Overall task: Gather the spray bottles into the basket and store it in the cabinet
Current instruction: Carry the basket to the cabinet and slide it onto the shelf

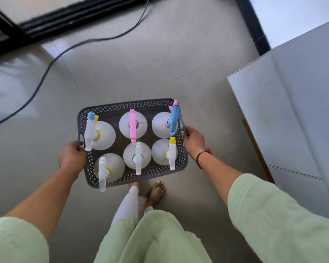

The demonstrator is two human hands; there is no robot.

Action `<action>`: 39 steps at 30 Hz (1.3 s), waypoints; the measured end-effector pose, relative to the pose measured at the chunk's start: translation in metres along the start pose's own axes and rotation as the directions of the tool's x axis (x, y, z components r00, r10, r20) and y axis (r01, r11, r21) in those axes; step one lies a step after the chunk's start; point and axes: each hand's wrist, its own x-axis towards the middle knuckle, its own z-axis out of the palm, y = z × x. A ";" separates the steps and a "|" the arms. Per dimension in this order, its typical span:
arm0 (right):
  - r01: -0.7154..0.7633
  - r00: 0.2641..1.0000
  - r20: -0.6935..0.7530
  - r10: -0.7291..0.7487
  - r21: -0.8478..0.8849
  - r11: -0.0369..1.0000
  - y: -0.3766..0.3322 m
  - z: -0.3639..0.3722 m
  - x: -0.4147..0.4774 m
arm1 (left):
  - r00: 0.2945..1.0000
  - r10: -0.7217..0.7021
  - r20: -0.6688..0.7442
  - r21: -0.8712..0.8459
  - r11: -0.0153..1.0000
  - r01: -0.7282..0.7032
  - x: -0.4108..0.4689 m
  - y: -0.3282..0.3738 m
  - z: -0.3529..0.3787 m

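grey basket (87, 172) with six spray bottles (133, 124): left hand (72, 155) and right hand (193, 140) grip its handles; best carried level.

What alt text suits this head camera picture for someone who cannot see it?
Seen from above, a person's left hand and right hand hold a dark perforated basket by its side handles, six spray bottles standing inside. A black cable trails over the floor.

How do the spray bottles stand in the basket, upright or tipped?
Upright: all six spray bottles stand in the basket, spray heads on top facing the camera; none lies sideways.
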 end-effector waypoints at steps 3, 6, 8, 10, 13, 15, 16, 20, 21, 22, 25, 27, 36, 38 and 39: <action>-0.041 0.998 -0.042 0.042 0.031 0.999 -0.008 -0.050 -0.034 | 0.998 0.068 0.006 0.003 0.998 -0.068 -0.040 0.034 -0.031; -0.085 0.991 -0.101 0.092 0.073 0.994 -0.014 -0.093 -0.064 | 0.992 0.127 0.006 0.000 0.992 -0.127 -0.072 0.065 -0.056; -0.104 0.985 -0.129 0.116 0.100 0.990 -0.015 -0.120 -0.085 | 0.985 0.171 0.004 0.040 0.984 -0.171 -0.094 0.085 -0.070; -0.125 0.978 -0.151 0.143 0.123 0.984 -0.012 -0.143 -0.104 | 0.978 0.208 0.022 0.052 0.977 -0.209 -0.113 0.100 -0.080; -0.159 0.962 -0.195 0.193 0.175 0.972 -0.006 -0.179 -0.135 | 0.957 0.280 0.074 0.077 0.955 -0.285 -0.141 0.124 -0.093; -0.177 0.953 -0.209 0.218 0.196 0.964 -0.002 -0.196 -0.152 | 0.941 0.320 0.110 0.060 0.943 -0.327 -0.150 0.139 -0.098; -0.191 0.947 -0.216 0.237 0.214 0.958 0.004 -0.203 -0.161 | 0.932 0.339 0.127 0.046 0.937 -0.347 -0.155 0.147 -0.097; -0.235 0.916 -0.247 0.316 0.307 0.922 0.027 -0.223 -0.182 | 0.899 0.396 0.188 0.026 0.913 -0.408 -0.170 0.183 -0.089; -0.245 0.906 -0.259 0.336 0.328 0.912 0.035 -0.228 -0.186 | 0.886 0.415 0.205 0.022 0.903 -0.428 -0.174 0.195 -0.086; -0.254 0.895 -0.268 0.357 0.351 0.901 0.043 -0.232 -0.190 | 0.871 0.435 0.228 0.033 0.891 -0.454 -0.181 0.206 -0.082; -0.280 0.865 -0.279 0.418 0.423 0.862 0.069 -0.244 -0.197 | 0.828 0.487 0.278 0.067 0.850 -0.522 -0.199 0.241 -0.066; -0.304 0.839 -0.285 0.464 0.461 0.834 0.090 -0.254 -0.202 | 0.797 0.519 0.309 0.097 0.817 -0.569 -0.214 0.269 -0.050; -0.390 0.692 -0.254 0.676 0.657 0.645 0.204 -0.307 -0.230 | 0.650 0.589 0.480 0.203 0.646 -0.736 -0.301 0.385 0.070; -0.409 0.629 -0.256 0.734 0.694 0.592 0.231 -0.319 -0.242 | 0.609 0.606 0.512 0.216 0.595 -0.774 -0.326 0.404 0.104; -0.420 0.597 -0.255 0.760 0.708 0.567 0.245 -0.324 -0.248 | 0.589 0.611 0.528 0.217 0.574 -0.790 -0.340 0.414 0.121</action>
